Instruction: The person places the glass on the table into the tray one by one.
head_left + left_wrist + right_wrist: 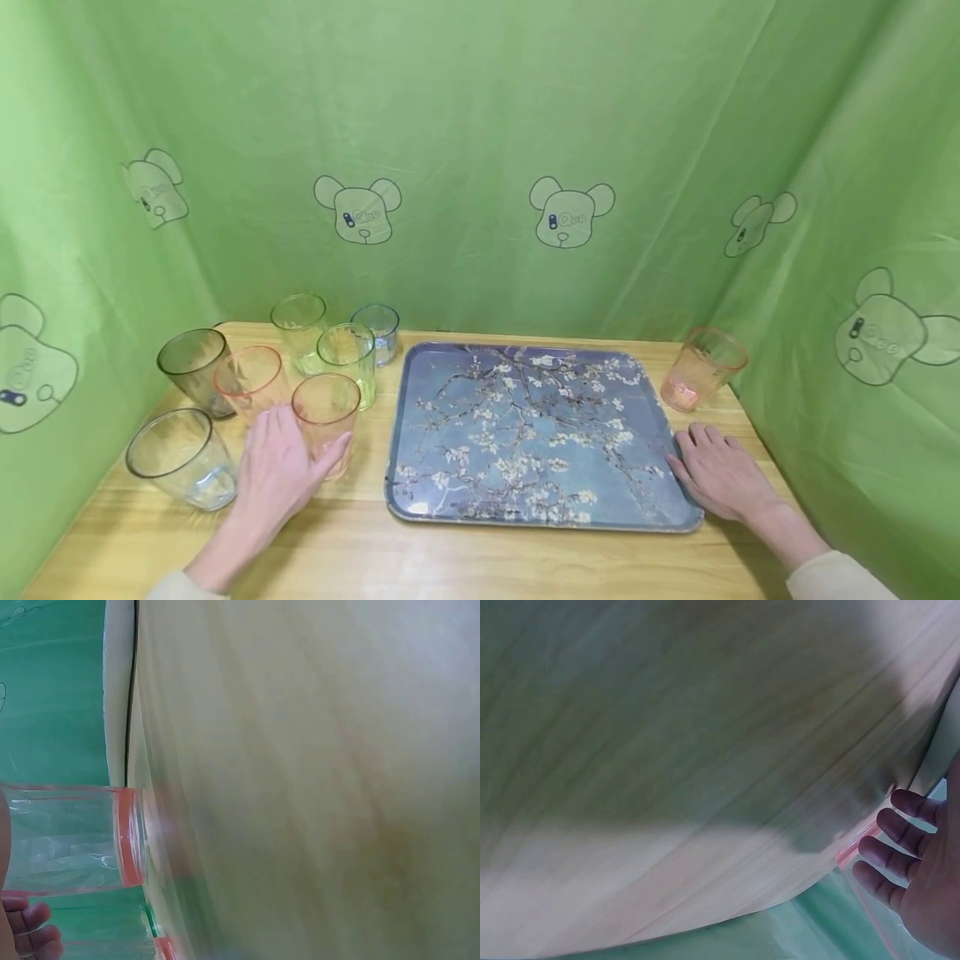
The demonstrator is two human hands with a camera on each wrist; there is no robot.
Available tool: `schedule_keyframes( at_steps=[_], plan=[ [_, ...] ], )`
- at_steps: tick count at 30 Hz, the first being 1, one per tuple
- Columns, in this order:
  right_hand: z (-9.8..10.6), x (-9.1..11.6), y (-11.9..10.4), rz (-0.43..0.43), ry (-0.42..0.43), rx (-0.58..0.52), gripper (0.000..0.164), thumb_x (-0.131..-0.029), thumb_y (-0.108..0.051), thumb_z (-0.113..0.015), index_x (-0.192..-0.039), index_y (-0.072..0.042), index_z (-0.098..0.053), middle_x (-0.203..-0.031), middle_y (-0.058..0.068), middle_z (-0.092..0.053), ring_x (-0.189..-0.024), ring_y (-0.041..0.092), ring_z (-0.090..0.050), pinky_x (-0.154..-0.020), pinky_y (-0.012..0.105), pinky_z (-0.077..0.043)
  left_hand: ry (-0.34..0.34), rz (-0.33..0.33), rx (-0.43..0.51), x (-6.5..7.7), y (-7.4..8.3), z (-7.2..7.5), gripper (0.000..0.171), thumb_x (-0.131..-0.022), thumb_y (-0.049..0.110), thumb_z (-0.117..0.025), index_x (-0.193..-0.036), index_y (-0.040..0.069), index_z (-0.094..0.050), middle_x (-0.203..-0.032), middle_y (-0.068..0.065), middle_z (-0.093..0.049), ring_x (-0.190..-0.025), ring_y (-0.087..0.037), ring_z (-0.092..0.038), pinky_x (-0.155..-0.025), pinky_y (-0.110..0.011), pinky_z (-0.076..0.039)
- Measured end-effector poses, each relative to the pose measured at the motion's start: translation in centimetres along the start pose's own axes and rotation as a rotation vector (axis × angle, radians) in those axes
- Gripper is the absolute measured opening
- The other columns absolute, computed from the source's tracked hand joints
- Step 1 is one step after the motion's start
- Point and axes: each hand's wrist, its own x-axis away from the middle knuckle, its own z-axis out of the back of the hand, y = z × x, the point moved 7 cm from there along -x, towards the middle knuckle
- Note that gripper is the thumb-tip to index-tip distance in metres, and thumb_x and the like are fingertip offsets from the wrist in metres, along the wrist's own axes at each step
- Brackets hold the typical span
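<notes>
My left hand (277,458) is round the nearer pink glass (326,400), thumb across its front and fingers along its left side. That glass stands upright; in the left wrist view its orange base (129,836) is close to the table. Just behind those fingers stands a second pink glass (251,379). My right hand (723,475) lies at the right edge of the blue blossom-patterned tray (517,433), thumb at its rim. Its fingers (889,859) are loosely bent and hold nothing. Beyond that hand, a third pink glass (701,371) stands at the back right.
A clear dark-rimmed glass (183,458) and a grey glass (198,375) stand at the left. Behind the pink pair are a pale green glass (300,329), a brighter green glass (352,354) and a small blue glass (378,333). Green curtains (465,100) enclose the wooden table (360,554).
</notes>
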Motion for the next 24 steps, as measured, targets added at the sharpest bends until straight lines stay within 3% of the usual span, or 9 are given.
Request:
schedule_keyframes(
  at_steps=[7,18,24],
  plan=[
    [0.0,0.0,0.1,-0.003,0.007,0.000,0.026,-0.093,-0.035,-0.057,-0.094,-0.010,-0.051,-0.083,0.006,-0.046,-0.080,0.025,-0.051,-0.063,0.045,-0.044,-0.010,-0.035,-0.002,-0.5,0.7,0.0,0.075,-0.078,0.066,-0.062,-0.089,-0.007,-0.050,-0.076,-0.015,-0.047,-0.071,-0.027,-0.042,-0.066,-0.037,-0.037],
    [-0.1,0.1,0.3,-0.014,0.013,-0.012,0.025,-0.093,-0.035,-0.057,-0.094,-0.011,-0.050,-0.083,0.006,-0.046,-0.080,0.026,-0.051,-0.062,0.046,-0.043,-0.050,-0.112,-0.046,-1.7,3.4,-0.4,0.085,-0.079,0.072,-0.056,-0.097,-0.012,-0.054,-0.081,-0.018,-0.054,-0.079,-0.031,-0.049,-0.075,-0.042,-0.044],
    [-0.2,0.0,0.1,-0.005,0.025,-0.011,0.026,-0.092,-0.035,-0.059,-0.094,-0.010,-0.051,-0.083,0.006,-0.047,-0.079,0.026,-0.051,-0.062,0.046,-0.044,-0.023,-0.159,-0.061,-2.4,5.4,-0.8,0.085,-0.074,0.073,-0.060,-0.096,-0.009,-0.055,-0.080,-0.016,-0.054,-0.075,-0.027,-0.047,-0.066,-0.036,-0.040]
  ],
)
